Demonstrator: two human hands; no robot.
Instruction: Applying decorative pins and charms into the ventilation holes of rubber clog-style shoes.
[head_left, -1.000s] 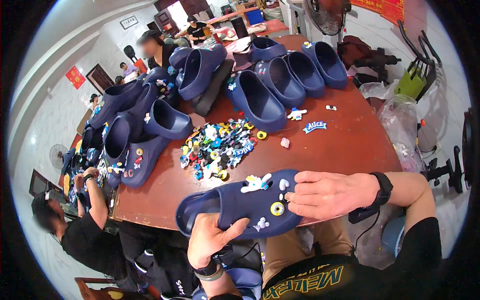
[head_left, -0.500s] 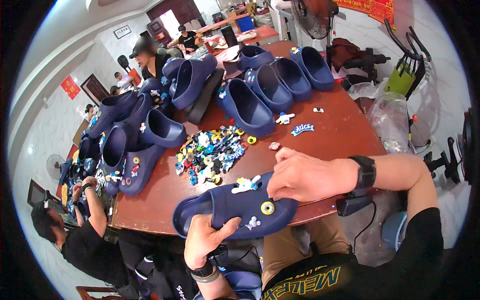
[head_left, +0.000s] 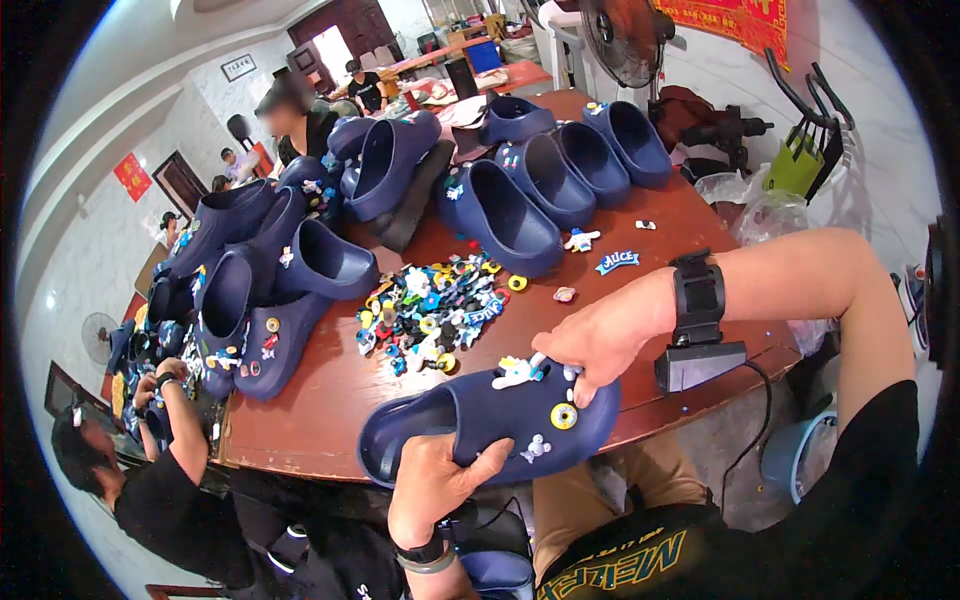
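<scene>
The left hand [head_left: 437, 485] grips the heel end of a navy blue foam clog [head_left: 490, 425] from below, thumb wrapped over its rim, holding it at the near edge of the round reddish-brown wooden table [head_left: 330, 400]. The right hand [head_left: 592, 340] rests on the clog's toe — fingers pinched on a small white figure charm [head_left: 518, 372] there. A yellow ring charm [head_left: 564, 416] sits on the toe too. Just beyond, a heap of colourful small charms [head_left: 430, 315] lies on the table, with more navy clogs [head_left: 500, 215] behind.
</scene>
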